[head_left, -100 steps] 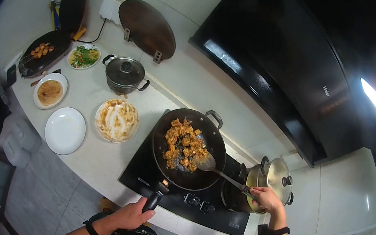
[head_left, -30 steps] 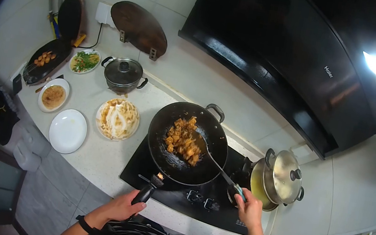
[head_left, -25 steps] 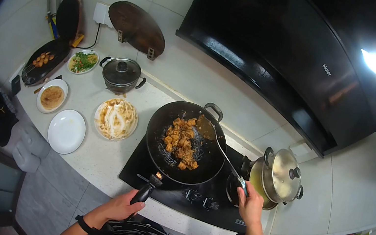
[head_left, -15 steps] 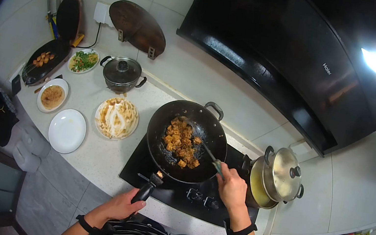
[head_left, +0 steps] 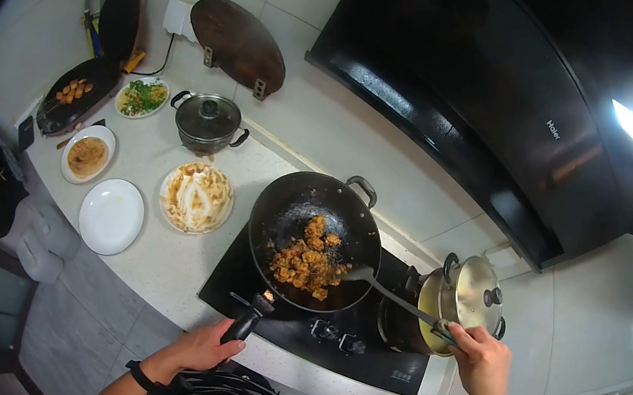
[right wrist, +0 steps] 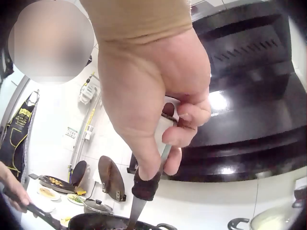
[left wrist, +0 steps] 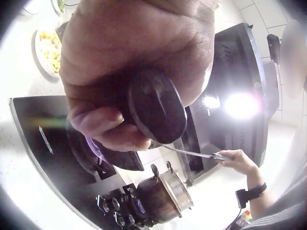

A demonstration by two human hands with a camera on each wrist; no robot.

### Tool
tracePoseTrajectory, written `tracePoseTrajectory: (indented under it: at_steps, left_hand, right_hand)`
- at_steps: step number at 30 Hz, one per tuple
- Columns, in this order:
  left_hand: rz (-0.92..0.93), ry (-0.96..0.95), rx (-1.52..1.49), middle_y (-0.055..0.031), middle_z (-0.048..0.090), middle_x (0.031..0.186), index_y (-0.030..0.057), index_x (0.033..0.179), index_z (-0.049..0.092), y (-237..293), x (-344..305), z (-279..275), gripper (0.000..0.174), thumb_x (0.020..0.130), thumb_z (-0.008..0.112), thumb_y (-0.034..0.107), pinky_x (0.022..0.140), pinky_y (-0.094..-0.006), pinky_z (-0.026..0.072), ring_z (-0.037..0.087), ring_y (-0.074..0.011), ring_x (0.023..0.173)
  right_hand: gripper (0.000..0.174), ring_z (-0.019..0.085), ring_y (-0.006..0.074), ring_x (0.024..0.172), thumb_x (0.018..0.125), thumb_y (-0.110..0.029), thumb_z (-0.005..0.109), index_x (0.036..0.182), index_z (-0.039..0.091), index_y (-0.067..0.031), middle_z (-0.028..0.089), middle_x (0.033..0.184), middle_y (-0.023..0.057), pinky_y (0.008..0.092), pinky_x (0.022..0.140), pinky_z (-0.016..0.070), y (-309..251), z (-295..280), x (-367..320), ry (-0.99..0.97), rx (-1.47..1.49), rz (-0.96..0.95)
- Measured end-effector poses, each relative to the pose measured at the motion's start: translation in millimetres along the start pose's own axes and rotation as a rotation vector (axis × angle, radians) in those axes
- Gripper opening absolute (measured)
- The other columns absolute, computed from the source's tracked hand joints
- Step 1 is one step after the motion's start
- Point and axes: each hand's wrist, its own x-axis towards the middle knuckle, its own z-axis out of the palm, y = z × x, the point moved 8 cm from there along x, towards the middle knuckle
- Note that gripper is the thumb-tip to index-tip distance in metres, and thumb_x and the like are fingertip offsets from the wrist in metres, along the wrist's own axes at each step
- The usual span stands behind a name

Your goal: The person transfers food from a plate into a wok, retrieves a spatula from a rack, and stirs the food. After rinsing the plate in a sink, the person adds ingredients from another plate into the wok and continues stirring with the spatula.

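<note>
In the head view, a dark wok (head_left: 282, 204) sits on the black stove, with browned chunks of food (head_left: 303, 266) gathered on its near side. My left hand (head_left: 204, 346) grips the wok's black handle (head_left: 245, 324), and the left wrist view has its fingers curled round the handle's end (left wrist: 158, 105). To the right of the wok, my right hand (head_left: 483, 363) holds a long-handled spatula (head_left: 400, 299). The spatula's head lies in the wok at the right edge of the food. Fingers and thumb wrap its dark grip (right wrist: 146, 184) in the right wrist view.
Right of the wok stand a pot (head_left: 432, 305) and a lidded steel pot (head_left: 472, 291). Along the left counter are a sauce-smeared plate (head_left: 196, 198), a white plate (head_left: 110, 217), a lidded pot (head_left: 208, 121), and an opened electric griddle (head_left: 86, 96). A range hood (head_left: 467, 97) hangs above.
Since half a second ago, my right hand has drawn back to the right with the spatula. The food has shifted toward the wok's near side. My left hand stays on the handle.
</note>
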Motion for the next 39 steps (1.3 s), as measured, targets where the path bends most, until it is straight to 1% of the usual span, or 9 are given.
tracePoseTrajectory:
  at_steps: [4, 8, 11, 18, 25, 30, 34, 37, 39]
  left_hand:
    - [0.017, 0.005, -0.008, -0.005, 0.06, 0.075, 0.0031, 0.119, 0.05, -0.1, 0.1, 0.2, 0.04, 0.095, 0.059, 0.034, 0.063, -0.0319, 0.0458, 0.057, -0.0153, 0.067]
    - [0.01, -0.01, -0.015, -0.0049, 0.06, 0.075, 0.0028, 0.118, 0.05, 0.0, -0.5, 0.4, 0.04, 0.095, 0.059, 0.034, 0.063, -0.0318, 0.0458, 0.057, -0.0153, 0.067]
    - [-0.002, -0.01, -0.008, -0.0049, 0.059, 0.075, 0.0028, 0.119, 0.05, -1.6, -1.5, 2.3, 0.04, 0.095, 0.059, 0.034, 0.062, -0.0317, 0.0459, 0.057, -0.0152, 0.067]
    - [0.008, 0.001, -0.022, -0.0049, 0.059, 0.075, 0.0032, 0.119, 0.049, 1.0, -1.4, 0.4, 0.04, 0.095, 0.059, 0.034, 0.063, -0.0314, 0.0459, 0.057, -0.0147, 0.067]
    - [0.011, -0.019, -0.051, -0.0039, 0.058, 0.074, 0.0038, 0.118, 0.049, -1.6, -0.2, 2.1, 0.038, 0.096, 0.058, 0.034, 0.063, -0.0311, 0.0457, 0.056, -0.0139, 0.067]
    - [-0.006, -0.013, -0.032, -0.0031, 0.058, 0.074, 0.004, 0.116, 0.05, 4.2, -2.5, 1.1, 0.037, 0.095, 0.058, 0.034, 0.063, -0.0308, 0.0456, 0.056, -0.0134, 0.067]
    - [0.013, -0.017, -0.026, -0.0031, 0.058, 0.074, 0.0041, 0.115, 0.05, 3.4, -1.2, -0.2, 0.038, 0.095, 0.058, 0.035, 0.064, -0.0306, 0.0455, 0.056, -0.0137, 0.067]
    - [0.031, -0.011, -0.032, -0.0033, 0.058, 0.074, 0.0042, 0.115, 0.05, -0.5, 0.3, 0.5, 0.038, 0.095, 0.059, 0.035, 0.064, -0.0307, 0.0454, 0.056, -0.0141, 0.067]
    - [0.035, -0.006, -0.035, -0.0034, 0.058, 0.075, 0.0041, 0.115, 0.05, -1.0, 0.4, 0.4, 0.038, 0.095, 0.059, 0.035, 0.064, -0.0307, 0.0454, 0.056, -0.0141, 0.068]
  right_hand:
    - [0.03, 0.063, 0.0223, 0.064, 0.071, -0.017, 0.078, 0.101, 0.075, -0.0204, 0.061, 0.073, 0.0023, 0.0346, 0.054, 0.0485, -5.9, 7.9, -5.5, -0.101, -0.066, 0.016]
    - [0.028, 0.063, 0.0244, 0.063, 0.077, -0.016, 0.074, 0.105, 0.073, -0.0218, 0.06, 0.074, 0.003, 0.0358, 0.054, 0.0484, -31.6, 50.1, 18.1, -0.009, -0.089, -0.047]
    - [0.03, 0.064, 0.0274, 0.064, 0.078, -0.015, 0.074, 0.107, 0.072, -0.0206, 0.06, 0.075, 0.0057, 0.0387, 0.056, 0.0491, -30.5, 86.1, 37.7, 0.063, -0.006, 0.061]
    - [0.032, 0.065, 0.0342, 0.072, 0.079, -0.015, 0.074, 0.111, 0.069, -0.0137, 0.067, 0.081, 0.0124, 0.042, 0.065, 0.0511, 8.8, 85.0, 26.0, 0.118, 0.288, 0.328]
    - [0.034, 0.065, 0.0376, 0.074, 0.084, -0.02, 0.07, 0.117, 0.065, -0.0129, 0.066, 0.081, 0.0142, 0.0465, 0.066, 0.0518, -45.2, 138.1, 66.5, -0.029, 0.255, 0.232]
    - [0.037, 0.065, 0.0325, 0.068, 0.081, -0.02, 0.072, 0.118, 0.066, -0.0188, 0.064, 0.08, 0.0086, 0.0414, 0.062, 0.0531, -39.7, 110.2, 45.3, -0.105, 0.147, 0.057]
    - [0.039, 0.063, 0.0286, 0.065, 0.074, -0.015, 0.077, 0.113, 0.069, -0.018, 0.063, 0.078, 0.0073, 0.039, 0.058, 0.0499, -14.5, 54.0, 27.9, -0.043, 0.087, 0.016]
    - [0.036, 0.063, 0.0273, 0.064, 0.074, -0.016, 0.076, 0.109, 0.071, -0.019, 0.06, 0.076, 0.0056, 0.038, 0.057, 0.0498, -5.9, 20.7, 11.0, -0.015, 0.067, 0.052]
    - [0.036, 0.062, 0.0266, 0.063, 0.073, -0.017, 0.077, 0.108, 0.072, -0.0183, 0.06, 0.075, 0.0053, 0.0375, 0.057, 0.0495, -4.7, 4.6, 1.2, -0.077, 0.117, 0.075]
